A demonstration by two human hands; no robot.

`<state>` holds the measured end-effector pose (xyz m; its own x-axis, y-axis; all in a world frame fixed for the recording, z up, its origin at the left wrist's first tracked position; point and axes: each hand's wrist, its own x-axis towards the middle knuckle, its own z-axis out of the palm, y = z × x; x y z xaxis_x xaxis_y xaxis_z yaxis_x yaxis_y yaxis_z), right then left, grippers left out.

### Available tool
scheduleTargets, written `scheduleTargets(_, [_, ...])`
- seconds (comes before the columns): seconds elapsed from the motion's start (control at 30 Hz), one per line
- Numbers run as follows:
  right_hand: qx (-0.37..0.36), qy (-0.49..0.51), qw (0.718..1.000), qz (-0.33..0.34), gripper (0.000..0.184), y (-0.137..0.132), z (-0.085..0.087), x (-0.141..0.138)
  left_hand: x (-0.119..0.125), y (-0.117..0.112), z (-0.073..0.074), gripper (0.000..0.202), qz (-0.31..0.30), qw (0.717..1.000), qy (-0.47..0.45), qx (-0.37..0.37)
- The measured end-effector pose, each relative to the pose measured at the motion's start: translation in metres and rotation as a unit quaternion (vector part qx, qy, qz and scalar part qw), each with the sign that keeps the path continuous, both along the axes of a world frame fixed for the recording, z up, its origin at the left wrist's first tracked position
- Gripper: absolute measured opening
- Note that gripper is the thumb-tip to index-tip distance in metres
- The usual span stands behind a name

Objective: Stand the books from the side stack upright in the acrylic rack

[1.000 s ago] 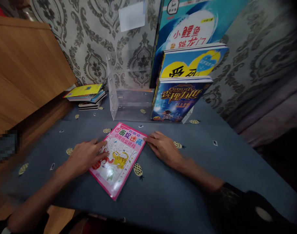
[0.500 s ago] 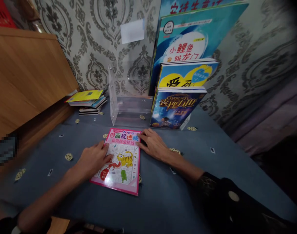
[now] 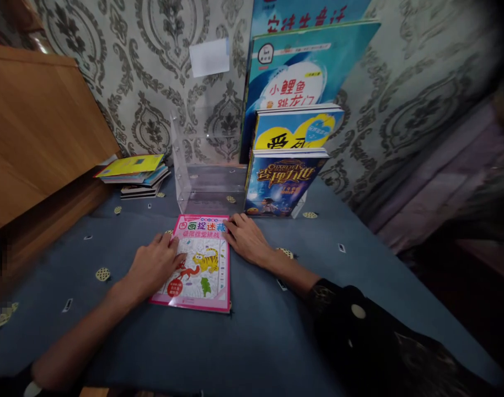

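We face a table under a blue-grey cloth (image 3: 277, 336) dotted with small yellow motifs, set against grey damask wallpaper (image 3: 153, 82), with a wooden panel (image 3: 32, 127) on the left. The pink activity book (image 3: 204, 275), a tiger on its cover, lies flat on the cloth just in front of a clear acrylic stand (image 3: 194, 184).

Our left hand (image 3: 153, 267) rests palm down on the book's left edge. Its fingers are loosely spread over the cover and grip nothing. Our right hand (image 3: 246, 240) lies flat beside the book's upper right corner, its fingers stretched out close together and the tips touching that corner.

Three picture books stand upright in the right half of the stand: a dark blue book (image 3: 280, 182) in front, a yellow and blue book (image 3: 295, 129) behind it, and a tall teal book (image 3: 301, 66) at the back. A small stack of books (image 3: 134, 173) lies by the wooden panel.
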<state>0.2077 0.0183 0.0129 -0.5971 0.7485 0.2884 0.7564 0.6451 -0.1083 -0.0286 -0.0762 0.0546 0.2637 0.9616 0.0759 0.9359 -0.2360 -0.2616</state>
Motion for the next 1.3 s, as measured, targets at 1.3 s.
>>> scheduleTargets(1.3, [-0.083, 0.249, 0.947, 0.184, 0.017, -0.121, -0.006, 0.028, 0.042, -0.054, -0.023, 0.031, -0.287, 0.949, -0.129, 0.007])
